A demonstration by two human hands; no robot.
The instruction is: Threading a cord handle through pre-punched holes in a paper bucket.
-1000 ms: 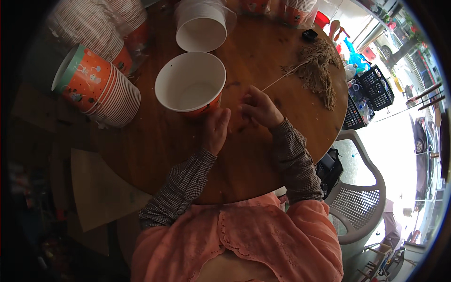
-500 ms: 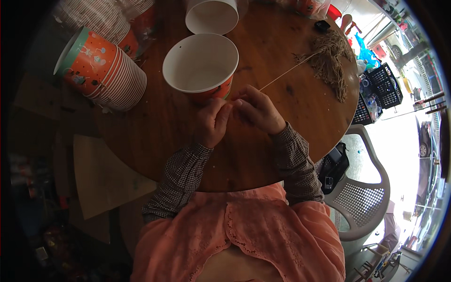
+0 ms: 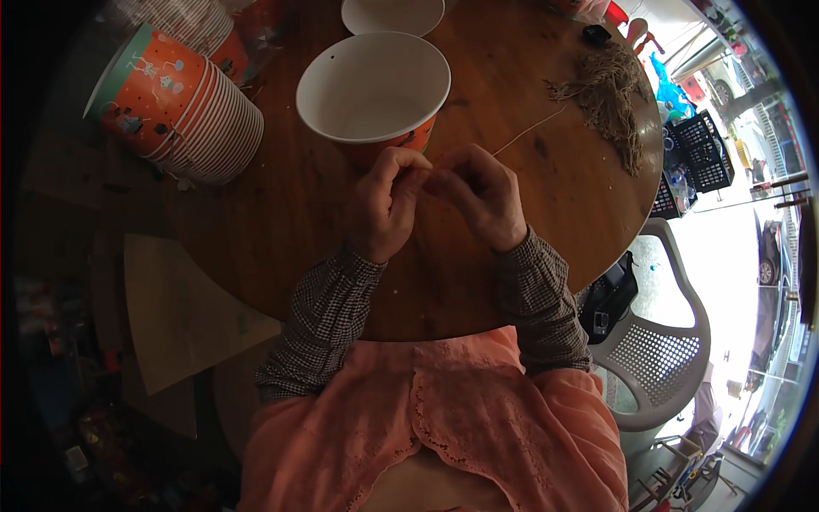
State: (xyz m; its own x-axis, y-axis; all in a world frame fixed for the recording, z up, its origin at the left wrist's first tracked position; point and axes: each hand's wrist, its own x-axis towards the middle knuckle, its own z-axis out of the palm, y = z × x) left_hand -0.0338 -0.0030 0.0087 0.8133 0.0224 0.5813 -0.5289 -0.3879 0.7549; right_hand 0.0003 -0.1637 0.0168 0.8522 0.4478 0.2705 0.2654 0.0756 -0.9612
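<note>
Both my hands meet in a pinch just in front of a paper bucket (image 3: 367, 94), white inside and orange outside, with a small dark hole near its rim. A thin tan string (image 3: 531, 129) runs from my right hand (image 3: 486, 200) toward a bundle of tan strings (image 3: 610, 102) on the right of the table. My right fingers are closed on that string. Beside them, my left hand (image 3: 386, 209) has thumb and forefinger pressed together; what lies between them is too small to make out. The fingertips of the two hands nearly touch.
On the left of the round wooden table (image 3: 444, 290) lies a stack of orange paper buckets (image 3: 205, 111). Another white-lined bucket (image 3: 392, 15) stands at the back. A small black object (image 3: 596, 35) is beside the strings. A grey plastic chair (image 3: 653, 358) and black crates (image 3: 699, 154) are at right.
My hands have risen slightly, with fingertips lifted and wrists turned. The string has gone from taut to slacker, and its far end now shows short of the bundle. The whole view has shifted a little.
</note>
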